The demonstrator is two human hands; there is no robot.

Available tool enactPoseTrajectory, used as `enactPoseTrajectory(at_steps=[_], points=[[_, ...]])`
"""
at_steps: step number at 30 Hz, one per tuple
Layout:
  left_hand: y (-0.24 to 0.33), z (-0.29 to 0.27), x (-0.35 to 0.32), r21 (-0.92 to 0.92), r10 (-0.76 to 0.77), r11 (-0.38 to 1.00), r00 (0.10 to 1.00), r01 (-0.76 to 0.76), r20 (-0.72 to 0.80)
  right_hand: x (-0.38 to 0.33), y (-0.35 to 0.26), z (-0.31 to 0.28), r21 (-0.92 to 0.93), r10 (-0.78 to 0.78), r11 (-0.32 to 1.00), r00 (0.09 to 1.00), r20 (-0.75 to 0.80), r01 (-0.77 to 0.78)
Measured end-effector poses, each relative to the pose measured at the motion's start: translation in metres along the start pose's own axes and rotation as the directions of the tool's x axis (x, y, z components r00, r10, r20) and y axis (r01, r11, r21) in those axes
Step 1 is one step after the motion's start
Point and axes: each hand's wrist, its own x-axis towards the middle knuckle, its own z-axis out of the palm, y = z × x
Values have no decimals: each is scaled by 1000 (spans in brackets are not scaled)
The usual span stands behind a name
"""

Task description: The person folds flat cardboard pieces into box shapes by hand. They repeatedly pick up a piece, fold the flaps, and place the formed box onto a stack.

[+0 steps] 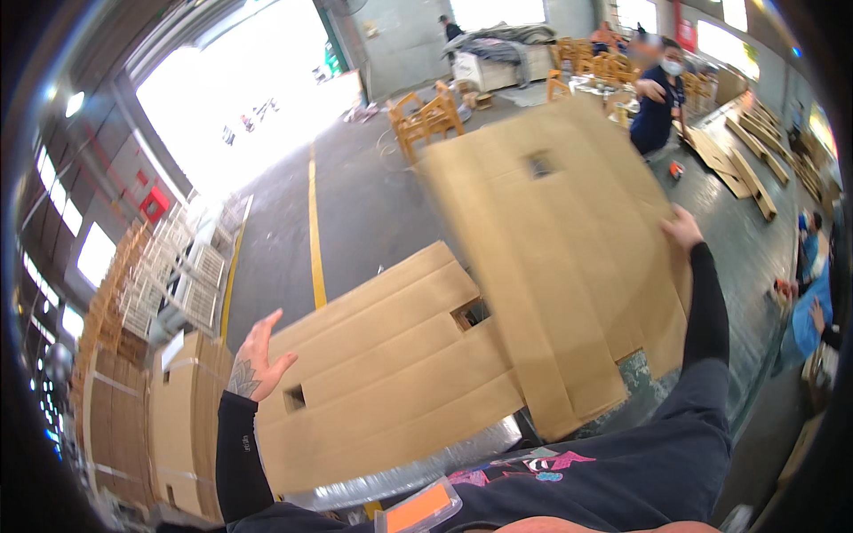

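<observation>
My right hand (pixel 683 230) is closed on the right edge of a large flat brown cardboard sheet (pixel 569 258). That sheet is tilted up, slightly blurred, with a small square cutout near its top and notches along its lower edge. Beneath its left side lies a second creased cardboard sheet (pixel 382 364), with two cutouts. Beside that sheet's left edge, my left hand (pixel 258 357) is raised with fingers spread, holding nothing. Shiny silvery wrapping (pixel 418 466) shows under the lower sheet, close to my body.
Strapped cardboard stacks (pixel 182 417) stand at left, with white chair frames (pixel 187 266) behind. Wooden chair frames (pixel 425 120) sit on the floor ahead. On the right, a long dark worktable (pixel 724 258) bears wooden strips (pixel 753 182); a masked co-worker (pixel 657 102) stands beyond it.
</observation>
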Motion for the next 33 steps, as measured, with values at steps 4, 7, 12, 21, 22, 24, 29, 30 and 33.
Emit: enactPoseTrajectory(at_steps=[4,7,12,21,22,24,29,30,33], points=[[-55,62,-145,-72,-452,887,889,457,75,-22,131,-3,501,442,792,894,-75,-350],[-75,123,-118,-127,-436,890,899,438,40,-103,198,-55,740,649,562,751,-119,-369],[-76,231,-164,104,-492,861,867,498,-78,-55,133,-11,-161,109,974,949,-295,-162],[-65,189,-246,143,-124,984,983,105,132,-290,-193,278,15,-580,519,340,740,854],[-71,185,-254,177,-148,976,984,130,96,-301,-201,289,-58,-570,475,357,740,878],[-93,175,-278,258,-215,946,975,195,52,-323,-210,309,-185,-545,385,384,745,904],[-131,168,-296,316,-277,915,960,251,42,-314,-209,321,-173,-535,405,386,752,898],[-132,166,-288,308,-271,921,960,240,64,-312,-210,322,-185,-523,412,398,754,892],[-141,169,-285,267,-228,942,972,206,54,-311,-215,326,-191,-496,438,414,763,878]])
